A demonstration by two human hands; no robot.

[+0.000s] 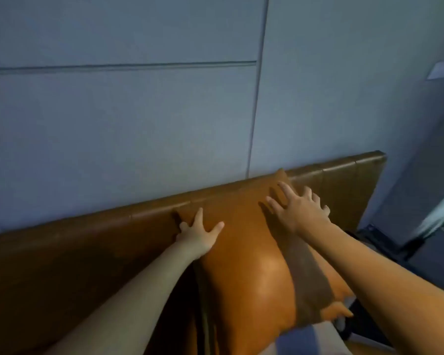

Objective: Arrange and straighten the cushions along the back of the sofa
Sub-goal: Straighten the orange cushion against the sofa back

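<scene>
A grey panelled wall (139,111), matte with thin grooves, rises behind the sofa back (75,252), a long band of smooth brown leather with stitched seams. Against it leans a plump tan leather cushion (244,265), glossy and puffed at its middle, its top corner reaching the sofa's upper edge. The right hand (296,210) lies flat on its upper right, fingers spread wide. The left hand (199,234), also splayed, presses its upper left edge.
</scene>
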